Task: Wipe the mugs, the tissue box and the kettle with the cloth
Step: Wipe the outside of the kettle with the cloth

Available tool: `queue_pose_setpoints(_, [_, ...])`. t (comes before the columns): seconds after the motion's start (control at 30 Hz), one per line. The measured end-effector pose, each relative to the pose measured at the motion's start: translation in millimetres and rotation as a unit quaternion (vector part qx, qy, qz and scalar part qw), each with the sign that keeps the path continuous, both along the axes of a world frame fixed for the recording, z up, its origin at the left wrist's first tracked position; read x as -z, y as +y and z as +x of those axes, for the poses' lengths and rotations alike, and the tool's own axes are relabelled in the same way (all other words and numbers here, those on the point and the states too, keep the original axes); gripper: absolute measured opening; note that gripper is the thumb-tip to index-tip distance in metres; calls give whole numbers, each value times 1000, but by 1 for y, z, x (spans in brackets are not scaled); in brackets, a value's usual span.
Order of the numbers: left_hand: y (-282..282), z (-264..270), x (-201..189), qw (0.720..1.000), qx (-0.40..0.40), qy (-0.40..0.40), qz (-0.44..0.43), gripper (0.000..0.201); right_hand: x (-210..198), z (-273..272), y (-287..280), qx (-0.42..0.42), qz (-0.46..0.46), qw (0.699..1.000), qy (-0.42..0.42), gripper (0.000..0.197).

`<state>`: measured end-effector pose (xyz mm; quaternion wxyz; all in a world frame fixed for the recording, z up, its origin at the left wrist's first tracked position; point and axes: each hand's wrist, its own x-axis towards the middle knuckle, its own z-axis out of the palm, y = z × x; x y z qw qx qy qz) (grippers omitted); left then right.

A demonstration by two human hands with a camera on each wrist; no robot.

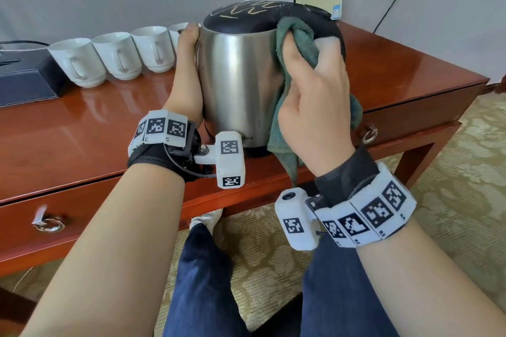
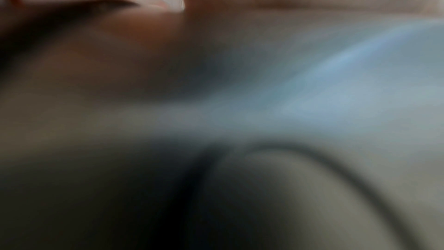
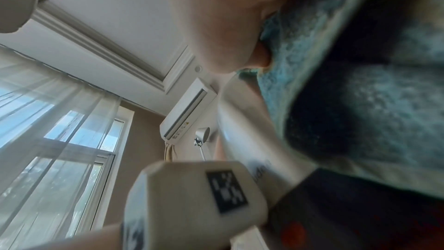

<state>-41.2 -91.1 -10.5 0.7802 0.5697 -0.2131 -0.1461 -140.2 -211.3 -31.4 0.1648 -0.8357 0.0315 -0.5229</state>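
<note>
A right hand (image 1: 315,107) bunches a green cloth (image 1: 295,44) against the side of a steel kettle (image 1: 238,82) on a red-brown worktop (image 1: 82,128), while the left hand (image 1: 189,71) lies flat on its opposite side. Beyond the left hand stand white mugs (image 1: 117,55) and a dark tissue box (image 1: 24,79).

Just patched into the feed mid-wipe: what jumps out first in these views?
The steel kettle dominates, standing near the front edge of the wooden desk, scribbled marks on its black lid. The right hand presses a green cloth against its right side by the handle, while the left hand steadies its left side. Behind on the left, white mugs stand in a row beside a dark tissue box.
</note>
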Motion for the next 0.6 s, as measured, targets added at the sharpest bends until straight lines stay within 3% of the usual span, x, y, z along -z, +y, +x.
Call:
queue_pose_setpoints(0.2, [0,-3,-1,1000,-17,7,11,59,37,-13,1,-20,68,997,37,57])
queue_pose_setpoints(0.47, [1,-3,-2,1000,-19,14,13,60,10,-2,-4,-65,65,996,-15,54])
queue_pose_setpoints(0.6, [1,-2,-1,999,-21,21,15,59,38,-9,-7,-71,105,992,11,51])
